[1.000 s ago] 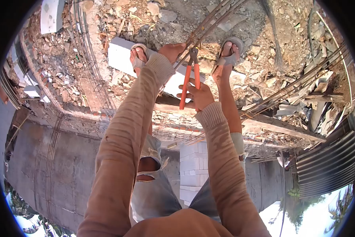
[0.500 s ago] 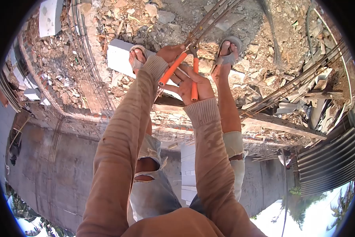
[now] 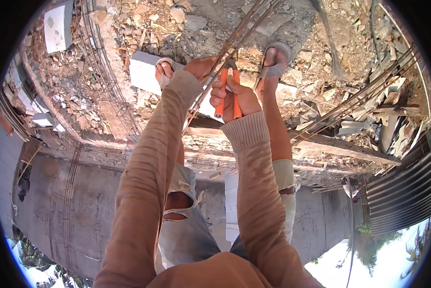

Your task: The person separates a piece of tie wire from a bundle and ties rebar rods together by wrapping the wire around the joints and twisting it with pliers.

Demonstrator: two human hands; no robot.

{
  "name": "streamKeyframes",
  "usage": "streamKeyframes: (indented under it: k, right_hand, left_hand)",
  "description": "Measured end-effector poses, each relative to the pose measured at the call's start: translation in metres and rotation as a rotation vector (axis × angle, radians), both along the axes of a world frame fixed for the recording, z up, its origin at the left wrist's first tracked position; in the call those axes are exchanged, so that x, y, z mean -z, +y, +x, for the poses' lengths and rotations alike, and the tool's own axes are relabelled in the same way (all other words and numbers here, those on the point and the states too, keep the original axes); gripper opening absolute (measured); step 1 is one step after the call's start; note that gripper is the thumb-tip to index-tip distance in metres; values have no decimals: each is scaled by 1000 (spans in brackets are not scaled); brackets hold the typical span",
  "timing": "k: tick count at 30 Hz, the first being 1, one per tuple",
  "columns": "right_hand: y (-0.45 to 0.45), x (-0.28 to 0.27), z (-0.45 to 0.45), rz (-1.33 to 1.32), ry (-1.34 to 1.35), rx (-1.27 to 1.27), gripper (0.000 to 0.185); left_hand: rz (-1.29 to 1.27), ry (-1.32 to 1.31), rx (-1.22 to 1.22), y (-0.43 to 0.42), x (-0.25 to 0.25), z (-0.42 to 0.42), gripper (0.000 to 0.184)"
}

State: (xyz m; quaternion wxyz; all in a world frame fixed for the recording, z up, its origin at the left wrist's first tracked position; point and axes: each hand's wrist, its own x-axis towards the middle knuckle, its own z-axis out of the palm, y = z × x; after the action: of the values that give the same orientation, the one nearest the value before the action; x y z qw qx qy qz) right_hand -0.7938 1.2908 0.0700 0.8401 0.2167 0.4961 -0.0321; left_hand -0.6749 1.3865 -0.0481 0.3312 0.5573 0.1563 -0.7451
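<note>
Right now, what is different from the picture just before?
The two handles of the orange-handled metal pincers, which were spread wide, have come together; the bare right hand has closed its fingers around them. The bare left hand stays at the thin rusty metal bars.

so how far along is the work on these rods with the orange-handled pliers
Looks done: the long rods are laid out and come close together at the work spot, the left hand against them. In hand: the orange-handled pliers, gripped in the right hand, head at the rods. Left: probably finishing this spot; no completed joint can be made out.
</note>
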Motion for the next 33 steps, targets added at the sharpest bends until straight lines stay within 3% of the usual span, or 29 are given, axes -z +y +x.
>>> streamKeyframes:
  k: [3,5,6,8,11,14,15,17,18,19,21,23,25,27,29,30,33]
  right_hand:
    - [18,6,-11,-93,93,-179,26]
    - [39,4,-7,-912,493,-1581,40]
    - [33,-5,-7,-781,436,-1758,49]
    - [37,2,-33,-838,398,-1759,46]
    - [38,-5,-54,-866,362,-1744,46]
    - [35,-9,-50,-1176,397,-1374,37]
    - [35,-6,-42,-1178,392,-1378,37]
    - [37,-1,-25,-1258,684,-1085,31]
    - [28,-3,-18,-1181,681,-1498,26]
    - [25,-1,-21,-1189,690,-1495,26]
    - [20,-2,-31,-989,409,-1844,26]
    - [20,-11,-38,-952,433,-1735,27]
    - [-2,-43,-1,-1064,628,-1420,31]
    - [-3,-39,12,-1201,747,-1357,33]
    - [2,-11,-4,-965,457,-2027,30]
    - [12,10,-34,-788,255,-2103,29]
    - [42,-38,-61,-864,338,-2145,33]
  left_hand:
    - [38,41,-90,3,2,-3,46]
    - [101,12,-96,3,6,-5,45]
    - [100,13,-96,5,10,-9,45]
    - [141,-45,-176,10,20,-13,34]
    - [114,-59,-200,21,21,-18,33]
    - [15,-110,-71,53,60,-31,38]
    - [-8,-153,-40,53,56,-29,40]
    - [34,-105,-170,50,47,-30,43]
    - [69,-53,-294,49,41,-32,46]
    - [58,-52,-294,48,35,-29,46]
    - [86,-13,-256,43,24,-22,52]
    - [111,-7,-255,39,14,-21,56]
    - [144,5,-303,43,12,-22,57]
    - [104,27,-311,49,12,-23,57]
    - [140,15,-357,46,10,-24,58]
    - [129,14,-359,46,7,-26,58]
    - [144,-34,-332,42,5,-25,58]
